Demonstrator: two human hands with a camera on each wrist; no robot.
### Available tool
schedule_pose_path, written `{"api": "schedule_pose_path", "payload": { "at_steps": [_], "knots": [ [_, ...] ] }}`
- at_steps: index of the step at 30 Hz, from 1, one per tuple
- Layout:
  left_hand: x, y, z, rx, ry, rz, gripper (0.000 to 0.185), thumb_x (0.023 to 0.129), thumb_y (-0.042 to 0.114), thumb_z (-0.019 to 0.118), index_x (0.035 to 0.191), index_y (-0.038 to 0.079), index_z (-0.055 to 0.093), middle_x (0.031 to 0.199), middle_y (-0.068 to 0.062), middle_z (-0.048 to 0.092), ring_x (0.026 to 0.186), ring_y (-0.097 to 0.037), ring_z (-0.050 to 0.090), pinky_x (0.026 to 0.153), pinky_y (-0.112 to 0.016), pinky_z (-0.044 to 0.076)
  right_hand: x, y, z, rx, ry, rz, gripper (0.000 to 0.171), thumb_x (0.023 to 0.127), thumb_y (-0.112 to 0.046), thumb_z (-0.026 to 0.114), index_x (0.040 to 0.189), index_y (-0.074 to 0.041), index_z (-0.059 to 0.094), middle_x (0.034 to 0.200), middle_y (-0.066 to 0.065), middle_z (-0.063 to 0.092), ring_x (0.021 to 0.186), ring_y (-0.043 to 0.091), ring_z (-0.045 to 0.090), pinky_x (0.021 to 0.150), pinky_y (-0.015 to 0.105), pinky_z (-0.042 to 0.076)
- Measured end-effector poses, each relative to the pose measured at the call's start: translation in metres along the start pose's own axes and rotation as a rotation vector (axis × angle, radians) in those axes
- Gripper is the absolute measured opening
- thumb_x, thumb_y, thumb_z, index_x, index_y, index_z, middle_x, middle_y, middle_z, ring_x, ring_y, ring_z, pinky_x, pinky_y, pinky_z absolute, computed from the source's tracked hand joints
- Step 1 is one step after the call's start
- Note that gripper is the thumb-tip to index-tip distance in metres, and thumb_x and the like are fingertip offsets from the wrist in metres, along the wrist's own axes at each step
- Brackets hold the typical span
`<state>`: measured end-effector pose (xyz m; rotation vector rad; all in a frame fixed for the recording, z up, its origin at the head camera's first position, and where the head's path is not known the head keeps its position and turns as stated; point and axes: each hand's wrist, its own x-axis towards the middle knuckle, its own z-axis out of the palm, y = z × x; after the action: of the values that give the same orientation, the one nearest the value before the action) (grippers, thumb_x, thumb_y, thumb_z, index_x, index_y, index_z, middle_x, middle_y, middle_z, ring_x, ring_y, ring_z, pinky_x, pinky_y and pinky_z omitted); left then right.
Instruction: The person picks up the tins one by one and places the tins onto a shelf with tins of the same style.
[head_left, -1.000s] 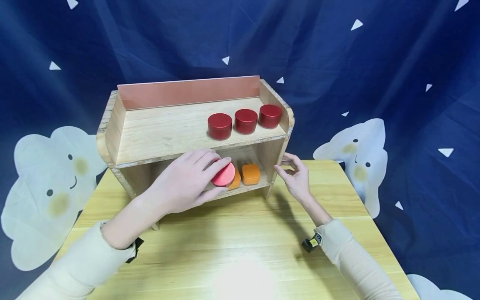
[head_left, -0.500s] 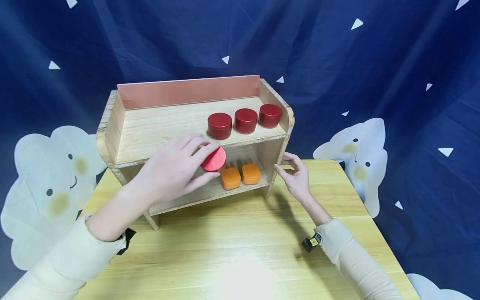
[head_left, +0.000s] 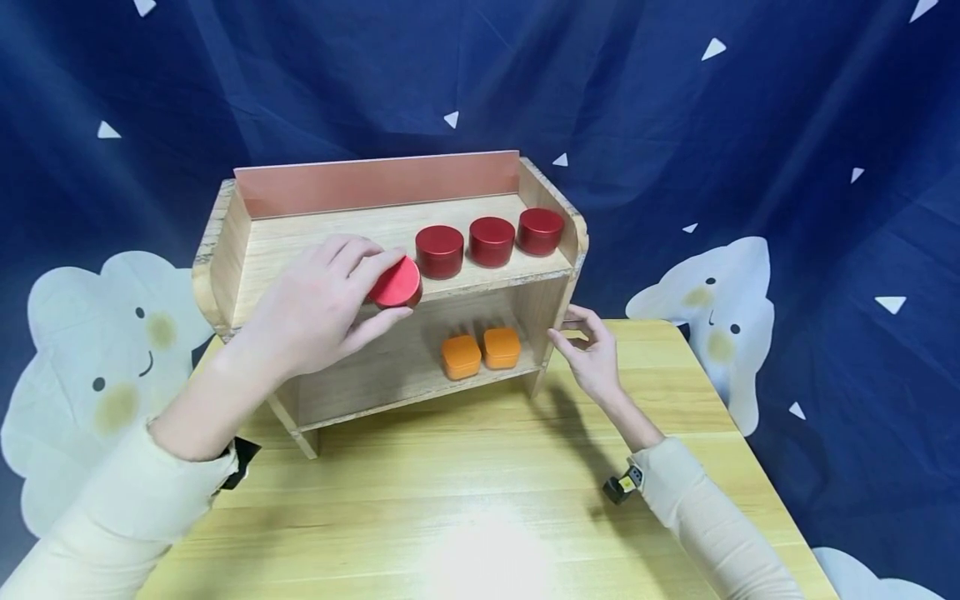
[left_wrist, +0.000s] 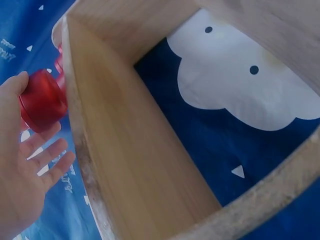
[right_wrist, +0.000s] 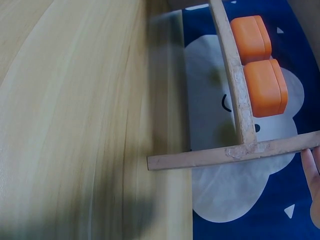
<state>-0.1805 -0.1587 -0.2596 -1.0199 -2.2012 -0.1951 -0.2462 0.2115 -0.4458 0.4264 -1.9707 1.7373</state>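
Observation:
My left hand (head_left: 307, 304) grips a round red tin (head_left: 397, 285) between thumb and fingers at the front edge of the upper shelf. In the left wrist view, this red tin (left_wrist: 44, 100) overlaps the shelf board's edge, with the thumb on it and some fingers spread below. To its right, three darker red tins (head_left: 439, 252) stand in a row on the wooden shelf unit (head_left: 330, 250). My right hand (head_left: 597, 354) holds the unit's right side panel by its front edge, thumb and fingertips right at the wood. In the right wrist view only some fingers (right_wrist: 311, 172) show against the panel.
Two orange rounded-square boxes (head_left: 461, 357) sit side by side on the lower shelf, towards the right. The unit stands on a light wooden table (head_left: 450, 483). Behind hangs a dark blue curtain (head_left: 337, 75) printed with white clouds and triangles.
My left hand has lifted the red tin up and left, from in front of the orange boxes to the upper shelf's front edge. The right hand has stayed at the side panel.

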Motion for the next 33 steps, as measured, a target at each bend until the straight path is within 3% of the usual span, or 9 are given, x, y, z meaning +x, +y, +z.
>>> {"api": "schedule_pose_path", "payload": {
  "at_steps": [27, 33],
  "knots": [
    [0.002, -0.02, 0.008, 0.024, -0.062, -0.135, 0.053, 0.098, 0.039, 0.071, 0.133, -0.001, 0.063, 0.119, -0.021, 0.067, 0.105, -0.039, 0.063, 0.086, -0.052, 0.055, 0.001, 0.001, -0.001, -0.008, 0.0, 0.006, 0.042, 0.086, 0.015, 0.075, 0.127, 0.011, 0.064, 0.105, -0.021, 0.071, 0.092, -0.003, 0.069, 0.072, 0.015, 0.059],
    [0.003, -0.021, 0.011, 0.017, -0.09, -0.154, 0.051, 0.101, 0.039, 0.068, 0.133, 0.0, 0.063, 0.12, -0.02, 0.067, 0.107, -0.039, 0.063, 0.09, -0.052, 0.054, 0.001, 0.002, -0.001, -0.004, -0.003, 0.012, 0.041, 0.087, 0.014, 0.075, 0.127, 0.012, 0.063, 0.105, -0.02, 0.071, 0.092, -0.003, 0.07, 0.072, 0.016, 0.059]
  ]
}}
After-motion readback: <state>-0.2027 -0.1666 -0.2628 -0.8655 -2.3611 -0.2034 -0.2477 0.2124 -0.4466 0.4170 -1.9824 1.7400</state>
